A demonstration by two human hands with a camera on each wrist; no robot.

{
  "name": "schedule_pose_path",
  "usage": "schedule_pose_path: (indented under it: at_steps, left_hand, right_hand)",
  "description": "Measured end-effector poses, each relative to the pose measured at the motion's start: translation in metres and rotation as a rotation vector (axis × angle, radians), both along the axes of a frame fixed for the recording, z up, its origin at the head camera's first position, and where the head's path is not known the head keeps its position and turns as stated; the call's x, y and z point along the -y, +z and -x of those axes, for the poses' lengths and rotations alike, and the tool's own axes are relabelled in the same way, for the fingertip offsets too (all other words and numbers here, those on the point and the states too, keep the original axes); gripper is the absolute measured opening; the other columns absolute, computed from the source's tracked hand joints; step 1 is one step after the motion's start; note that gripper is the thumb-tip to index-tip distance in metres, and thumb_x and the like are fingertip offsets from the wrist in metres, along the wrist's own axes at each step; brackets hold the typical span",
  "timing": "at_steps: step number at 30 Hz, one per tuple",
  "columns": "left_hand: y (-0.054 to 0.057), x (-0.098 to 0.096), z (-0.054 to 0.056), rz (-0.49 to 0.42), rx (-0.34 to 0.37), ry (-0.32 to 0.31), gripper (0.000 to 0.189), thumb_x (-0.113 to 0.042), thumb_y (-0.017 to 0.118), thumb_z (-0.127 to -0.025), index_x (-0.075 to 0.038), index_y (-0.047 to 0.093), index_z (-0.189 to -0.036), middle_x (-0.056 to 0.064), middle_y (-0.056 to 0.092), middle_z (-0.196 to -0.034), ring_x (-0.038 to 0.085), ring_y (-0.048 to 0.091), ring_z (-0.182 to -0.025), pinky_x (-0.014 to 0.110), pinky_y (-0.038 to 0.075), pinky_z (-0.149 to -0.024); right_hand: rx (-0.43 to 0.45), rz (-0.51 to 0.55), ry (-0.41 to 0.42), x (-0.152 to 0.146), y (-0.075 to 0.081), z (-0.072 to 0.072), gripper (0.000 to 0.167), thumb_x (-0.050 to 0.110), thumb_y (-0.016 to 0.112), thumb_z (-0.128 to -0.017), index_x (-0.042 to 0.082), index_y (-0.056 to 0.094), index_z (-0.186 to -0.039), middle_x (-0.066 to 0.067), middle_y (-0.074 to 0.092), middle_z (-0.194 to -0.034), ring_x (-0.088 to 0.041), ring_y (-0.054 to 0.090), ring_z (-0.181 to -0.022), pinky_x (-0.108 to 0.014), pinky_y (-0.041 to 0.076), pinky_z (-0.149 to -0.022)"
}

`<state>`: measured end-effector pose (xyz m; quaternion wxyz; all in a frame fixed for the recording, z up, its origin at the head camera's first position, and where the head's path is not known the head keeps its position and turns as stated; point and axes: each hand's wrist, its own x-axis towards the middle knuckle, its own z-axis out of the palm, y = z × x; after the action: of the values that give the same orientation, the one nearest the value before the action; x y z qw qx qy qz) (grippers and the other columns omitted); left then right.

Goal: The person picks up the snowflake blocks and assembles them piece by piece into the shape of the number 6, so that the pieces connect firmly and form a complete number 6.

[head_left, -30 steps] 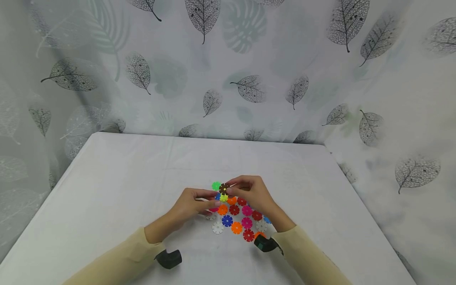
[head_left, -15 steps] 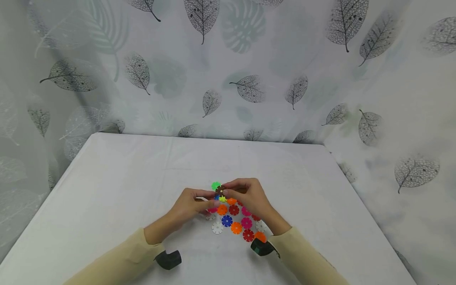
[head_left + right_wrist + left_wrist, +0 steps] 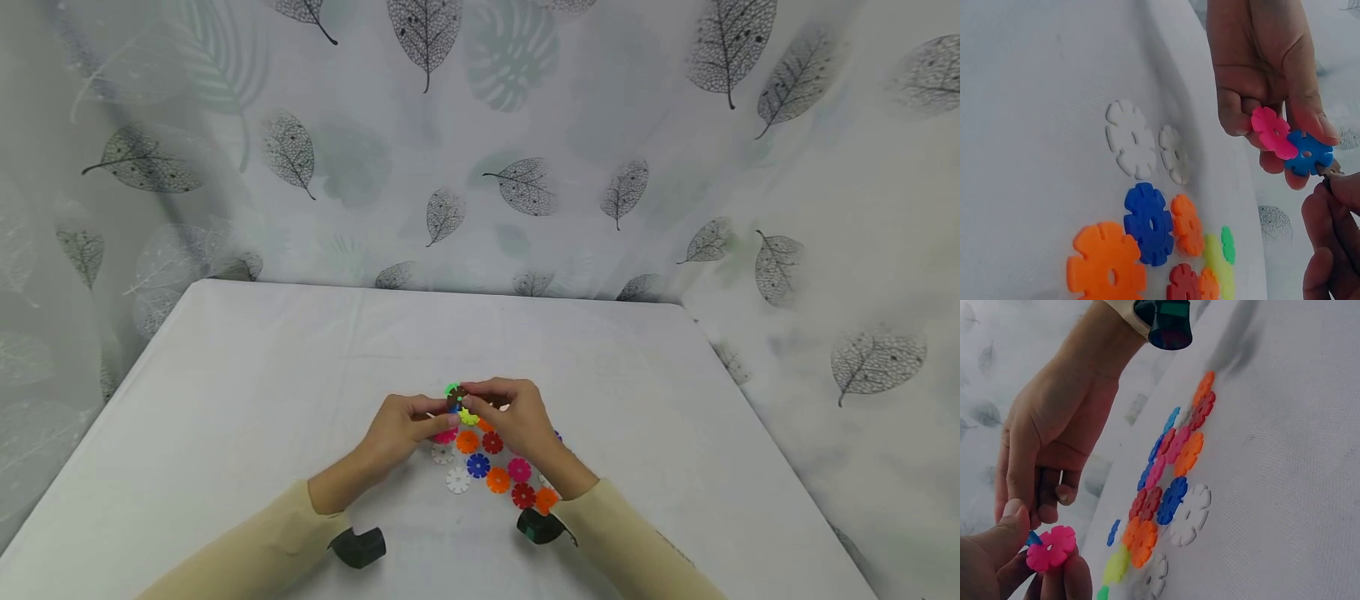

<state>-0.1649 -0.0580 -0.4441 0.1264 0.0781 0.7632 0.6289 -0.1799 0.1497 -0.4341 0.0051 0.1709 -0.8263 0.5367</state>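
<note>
My left hand pinches a blue slotted flower disc between thumb and fingers. A pink flower disc is joined at its edge to the blue one. My right hand pinches a brown flower disc by its rim. In the right wrist view, the brown disc meets the blue disc's outer edge, mostly covered by the right fingertips. Both hands are raised over the far left side of the loose discs. In the left wrist view, the pink disc faces the camera and hides most of the blue one.
Several loose flower discs, among them an orange, a dark blue and a white one, lie flat on the white-covered table below the hands. A leaf-patterned curtain stands behind the table.
My right hand has moved left with the brown disc, bringing it close against the left hand's fingertips. The left hand has hardly moved.
</note>
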Motion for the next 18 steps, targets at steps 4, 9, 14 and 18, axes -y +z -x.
schedule_pose_path:
  at_steps: [4, 9, 14, 18]
  left_hand:
    - [0.0012, -0.0002, 0.001, 0.011, 0.005, -0.001, 0.037, -0.023, 0.077, -0.092, -0.002, 0.073, -0.121, 0.01, 0.074, -0.112, 0.021, 0.068, -0.093, 0.034, 0.058, -0.082]
    - [0.0034, 0.0021, 0.0033, 0.018, 0.029, -0.041, 0.04, -0.027, 0.079, -0.09, -0.002, 0.073, -0.121, 0.009, 0.075, -0.107, 0.021, 0.067, -0.086, 0.041, 0.058, -0.077]
    - [0.0038, 0.0017, 0.0036, 0.014, 0.042, -0.054, 0.043, -0.03, 0.079, -0.09, -0.004, 0.073, -0.123, 0.006, 0.074, -0.111, 0.021, 0.069, -0.089, 0.04, 0.058, -0.079]
    - [0.0038, 0.0001, 0.0021, -0.021, 0.039, -0.055, 0.042, -0.025, 0.079, -0.09, -0.005, 0.071, -0.126, 0.009, 0.073, -0.115, 0.023, 0.07, -0.088, 0.039, 0.059, -0.077]
  right_hand:
    - [0.015, -0.03, 0.005, -0.0014, 0.002, -0.0001, 0.021, 0.021, 0.074, -0.095, 0.013, 0.079, -0.114, 0.002, 0.076, -0.102, -0.018, 0.064, -0.084, -0.029, 0.056, -0.071]
    - [0.052, -0.041, 0.012, -0.0043, 0.0045, -0.0008, 0.02, 0.022, 0.073, -0.095, 0.016, 0.079, -0.114, 0.005, 0.075, -0.104, -0.02, 0.067, -0.085, -0.031, 0.058, -0.071]
    - [0.082, -0.041, 0.0, -0.0051, 0.0019, -0.0006, 0.02, 0.023, 0.074, -0.095, 0.017, 0.079, -0.114, 0.003, 0.075, -0.104, -0.023, 0.067, -0.084, -0.032, 0.059, -0.069]
    - [0.096, -0.028, 0.001, -0.0042, 0.003, -0.0035, 0.023, 0.022, 0.073, -0.095, 0.013, 0.078, -0.116, -0.002, 0.075, -0.106, -0.024, 0.067, -0.086, -0.042, 0.06, -0.072]
